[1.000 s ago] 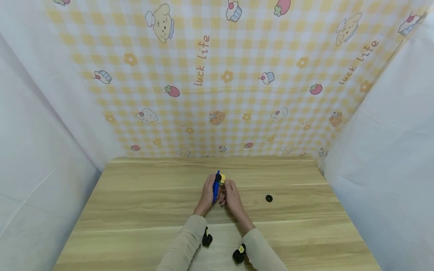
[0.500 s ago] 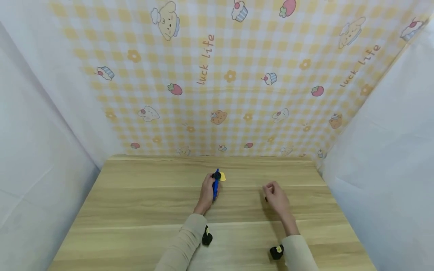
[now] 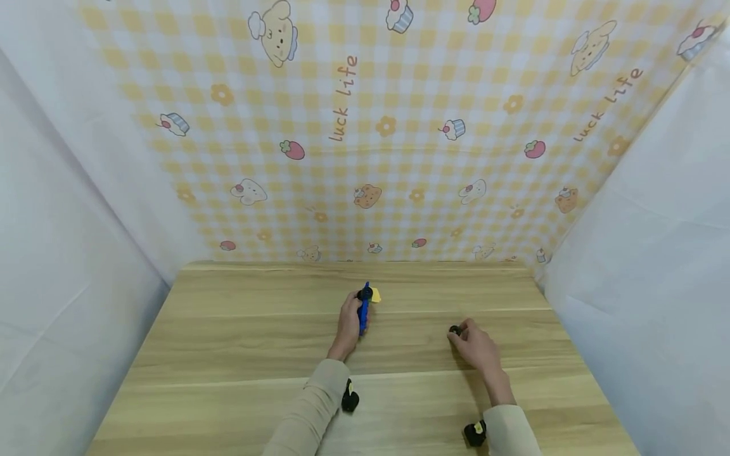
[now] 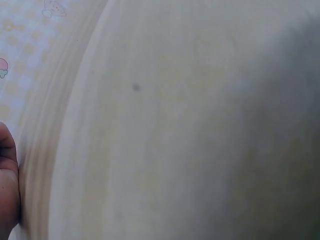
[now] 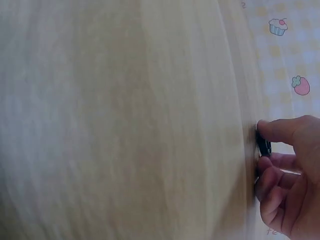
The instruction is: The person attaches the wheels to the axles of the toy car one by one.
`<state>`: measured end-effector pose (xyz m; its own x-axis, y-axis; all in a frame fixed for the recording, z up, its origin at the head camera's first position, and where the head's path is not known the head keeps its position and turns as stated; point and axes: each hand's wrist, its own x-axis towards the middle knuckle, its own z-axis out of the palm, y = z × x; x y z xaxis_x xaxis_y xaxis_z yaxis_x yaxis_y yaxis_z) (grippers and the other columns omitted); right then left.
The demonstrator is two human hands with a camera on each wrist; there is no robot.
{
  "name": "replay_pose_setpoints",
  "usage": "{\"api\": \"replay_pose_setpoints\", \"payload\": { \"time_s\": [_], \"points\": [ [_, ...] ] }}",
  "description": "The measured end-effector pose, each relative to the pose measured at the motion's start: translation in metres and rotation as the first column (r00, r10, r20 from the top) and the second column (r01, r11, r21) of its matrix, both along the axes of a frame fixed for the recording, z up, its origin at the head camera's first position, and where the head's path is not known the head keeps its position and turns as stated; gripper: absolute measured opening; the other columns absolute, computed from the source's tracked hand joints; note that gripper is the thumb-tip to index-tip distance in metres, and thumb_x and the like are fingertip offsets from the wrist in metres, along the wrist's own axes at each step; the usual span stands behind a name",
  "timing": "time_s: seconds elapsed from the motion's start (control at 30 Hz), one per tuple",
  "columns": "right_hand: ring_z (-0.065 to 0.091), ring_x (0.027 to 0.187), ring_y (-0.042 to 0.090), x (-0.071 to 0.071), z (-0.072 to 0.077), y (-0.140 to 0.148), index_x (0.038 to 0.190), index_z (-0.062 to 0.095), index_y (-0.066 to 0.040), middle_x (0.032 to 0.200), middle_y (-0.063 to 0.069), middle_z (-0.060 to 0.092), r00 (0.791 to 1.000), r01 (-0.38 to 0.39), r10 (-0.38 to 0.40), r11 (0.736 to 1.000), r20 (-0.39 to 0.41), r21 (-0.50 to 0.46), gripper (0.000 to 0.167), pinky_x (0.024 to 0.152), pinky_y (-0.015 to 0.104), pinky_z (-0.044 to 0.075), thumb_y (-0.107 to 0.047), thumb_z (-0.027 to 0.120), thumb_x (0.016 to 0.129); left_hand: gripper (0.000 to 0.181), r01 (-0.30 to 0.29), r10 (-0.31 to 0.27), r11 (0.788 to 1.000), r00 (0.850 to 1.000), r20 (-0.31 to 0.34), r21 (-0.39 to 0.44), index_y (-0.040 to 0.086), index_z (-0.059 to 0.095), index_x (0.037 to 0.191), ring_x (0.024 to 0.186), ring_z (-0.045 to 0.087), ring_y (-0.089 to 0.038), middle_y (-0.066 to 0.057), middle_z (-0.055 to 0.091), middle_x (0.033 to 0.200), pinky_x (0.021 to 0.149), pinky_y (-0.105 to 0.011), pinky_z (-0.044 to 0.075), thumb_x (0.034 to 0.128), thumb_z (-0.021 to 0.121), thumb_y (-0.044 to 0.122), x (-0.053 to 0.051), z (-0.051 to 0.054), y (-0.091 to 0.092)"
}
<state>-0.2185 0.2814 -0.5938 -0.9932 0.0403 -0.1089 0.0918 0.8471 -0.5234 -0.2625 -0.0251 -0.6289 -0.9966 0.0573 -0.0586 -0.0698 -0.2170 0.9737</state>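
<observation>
My left hand (image 3: 348, 323) grips a slim blue toy (image 3: 363, 318) left of the table's middle. On the toy's far end are a round black wheel (image 3: 365, 293) and a yellow part (image 3: 375, 295). Further right, thumb and fingertips of my right hand (image 3: 478, 347) pinch a small black toy wheel (image 3: 454, 330) at the table surface. The right wrist view shows this wheel (image 5: 264, 145) edge-on between thumb and finger. Only part of the left hand (image 4: 7, 190) enters the left wrist view, and the toy is out of sight there.
Both hands are over a wood-grain table (image 3: 256, 329). A yellow checked cloth (image 3: 319, 171) hangs behind it, and white sheets (image 3: 74, 253) close off the left and right sides. Black wrist cameras (image 3: 475, 434) sit by the sleeves.
My right hand has left the blue toy, moved right to the loose black wheel, and now pinches it. The left hand has kept the toy in nearly the same place.
</observation>
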Motion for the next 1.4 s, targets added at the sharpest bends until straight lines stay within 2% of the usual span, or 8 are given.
{"api": "replay_pose_setpoints", "payload": {
  "time_s": [0.33,0.5,0.63,0.8,0.9,1.1,1.23,1.4],
  "points": [
    [0.048,0.063,0.016,0.0,-0.008,-0.002,0.107,0.055,-0.002,0.079,0.007,0.058,0.998,0.048,-0.052,0.995,-0.043,-0.092,0.026,0.055,0.029,0.037,-0.027,0.06,0.099,0.047,0.003,-0.01,0.995,0.997,0.074,0.1,0.006,0.033,0.153,0.065,0.058,-0.014,-0.025,0.06,0.103,0.052,-0.025,0.049,0.1089,0.037,0.022,-0.004,0.0,-0.003],
    [0.05,0.068,0.017,0.0,-0.007,-0.013,0.105,0.056,-0.005,0.086,0.008,0.06,0.996,0.052,-0.069,0.969,-0.063,-0.242,0.022,0.059,0.028,0.04,-0.026,0.058,0.101,0.041,0.004,-0.007,0.993,1.0,0.029,0.118,0.013,0.037,0.15,0.064,0.06,-0.012,-0.034,0.06,0.115,0.054,-0.024,0.052,0.1108,0.032,0.025,-0.005,-0.002,-0.002],
    [0.051,0.066,0.017,-0.002,-0.006,-0.035,0.104,0.055,-0.006,0.082,0.009,0.059,0.997,0.046,-0.068,0.897,-0.036,-0.44,0.02,0.056,0.026,0.042,-0.025,0.056,0.103,0.038,0.004,-0.003,0.994,1.0,-0.004,0.11,0.016,0.042,0.145,0.066,0.062,-0.012,-0.027,0.064,0.115,0.056,-0.024,0.053,0.1114,0.029,0.026,-0.005,-0.002,-0.002],
    [0.053,0.059,0.015,-0.003,-0.004,-0.081,0.104,0.055,-0.002,0.076,0.013,0.061,0.998,0.055,-0.055,0.729,0.021,-0.683,0.018,0.05,0.023,0.043,-0.02,0.058,0.102,0.035,-0.009,0.011,0.995,1.0,-0.022,0.104,0.008,0.05,0.135,0.071,0.061,-0.015,-0.019,0.067,0.108,0.059,-0.023,0.053,0.1108,0.033,0.026,-0.005,-0.002,0.001],
    [0.058,0.061,0.016,-0.001,-0.001,-0.111,0.106,0.056,0.0,0.082,0.02,0.064,0.998,0.041,0.008,0.659,0.061,-0.751,0.018,0.051,0.025,0.048,-0.018,0.058,0.102,0.034,-0.015,0.017,0.996,1.0,-0.021,0.087,0.004,0.051,0.131,0.068,0.059,-0.014,-0.028,0.066,0.107,0.056,-0.022,0.051,0.1103,0.035,0.026,-0.004,-0.001,0.004],
    [0.065,0.074,0.023,0.001,0.007,-0.16,0.115,0.056,0.002,0.098,0.027,0.065,0.981,-0.003,0.156,0.605,0.115,-0.796,0.027,0.06,0.033,0.056,-0.022,0.054,0.104,0.031,-0.047,0.047,0.999,0.999,0.011,-0.014,0.005,0.046,0.132,0.079,0.058,-0.014,-0.024,0.061,0.107,0.071,-0.026,0.047,0.1095,0.038,0.025,0.003,0.012,-0.002],
    [0.066,0.074,0.019,-0.001,0.005,-0.177,0.115,0.056,0.002,0.093,0.013,0.066,0.986,-0.018,0.144,0.588,0.083,-0.809,0.032,0.061,0.028,0.056,-0.028,0.054,0.104,0.03,-0.031,0.032,0.998,0.999,0.009,-0.056,0.003,0.045,0.133,0.081,0.056,-0.014,-0.007,0.061,0.095,0.079,-0.028,0.044,0.1092,0.039,0.021,0.012,0.028,-0.005],
    [0.065,0.073,0.015,-0.007,0.0,-0.188,0.112,0.055,0.003,0.09,0.008,0.066,0.993,0.005,0.093,0.571,0.071,-0.821,0.034,0.063,0.029,0.058,-0.031,0.053,0.104,0.032,-0.02,0.019,1.0,1.0,-0.012,-0.019,-0.001,0.044,0.132,0.071,0.055,-0.013,-0.001,0.056,0.082,0.073,-0.027,0.044,0.1095,0.037,0.02,0.011,0.03,-0.008]
  ]
}}
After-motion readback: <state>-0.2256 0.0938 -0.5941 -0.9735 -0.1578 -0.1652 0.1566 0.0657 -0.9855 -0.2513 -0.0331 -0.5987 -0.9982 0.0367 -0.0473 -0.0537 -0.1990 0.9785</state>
